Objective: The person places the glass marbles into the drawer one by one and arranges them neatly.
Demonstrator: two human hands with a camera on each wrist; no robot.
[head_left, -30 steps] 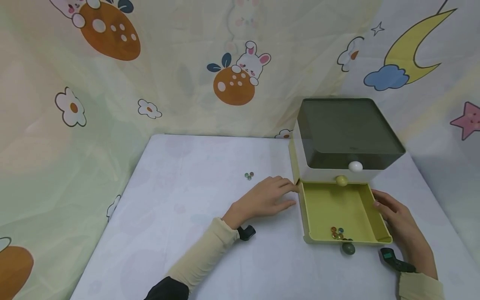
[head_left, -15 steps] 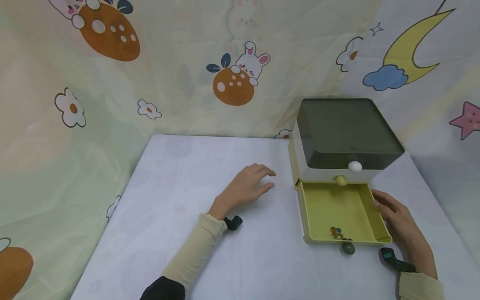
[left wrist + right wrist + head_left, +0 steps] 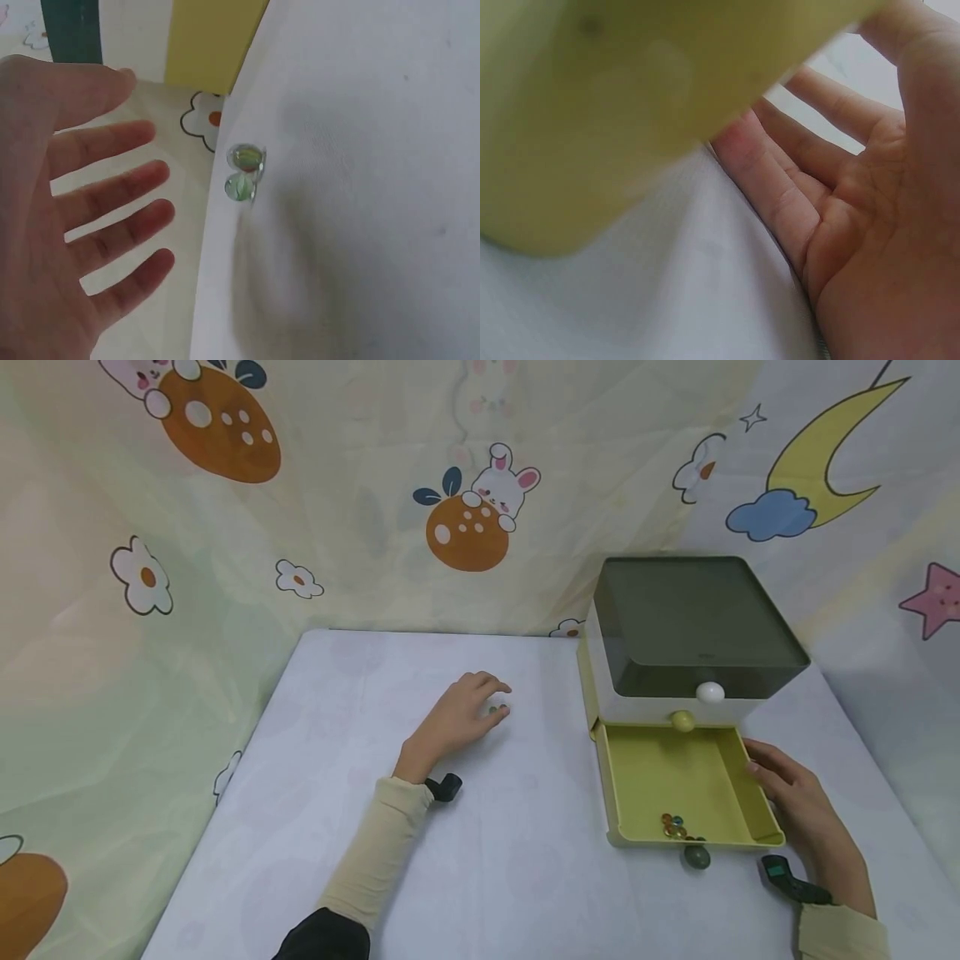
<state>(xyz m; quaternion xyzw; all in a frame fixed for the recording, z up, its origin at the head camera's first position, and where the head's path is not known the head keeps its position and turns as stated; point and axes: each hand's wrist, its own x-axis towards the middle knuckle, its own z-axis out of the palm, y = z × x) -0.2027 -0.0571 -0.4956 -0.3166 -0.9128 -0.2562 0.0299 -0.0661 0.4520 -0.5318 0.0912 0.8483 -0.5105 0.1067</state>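
Pale fabric printed with rabbits, flowers and a moon forms the backdrop (image 3: 360,468) behind a white-covered table (image 3: 285,860). From the head view, a drawer box (image 3: 705,610) with a dark smoky top stands toward the right, its yellow-green drawer (image 3: 660,777) pulled out. Several amber and bluish drawer marbles (image 3: 673,828) cluster by the drawer's front wall, beside the dark round knob (image 3: 697,857) outside it. The left hand (image 3: 457,718) is over the table, thumb and fingers apart, with the loose marbles (image 3: 492,710) partly showing in the gap between them. The right hand (image 3: 798,802) rests along the drawer's right side, thumb at the rim.

From the left wrist, the fingers are straight and spread, holding nothing. What the head view half hides shows better here: at least two clear, greenish loose marbles sit close together on the white cover, beyond the fingertips and apart from them in this view. Whether another lies behind them I cannot tell.

From the right wrist, the underside of the right hand appears, hidden from the head camera: fingers loosely extended and slightly apart, reaching to the drawer's blurred outer wall, which covers some fingertips. Neither marble group shows from this side.
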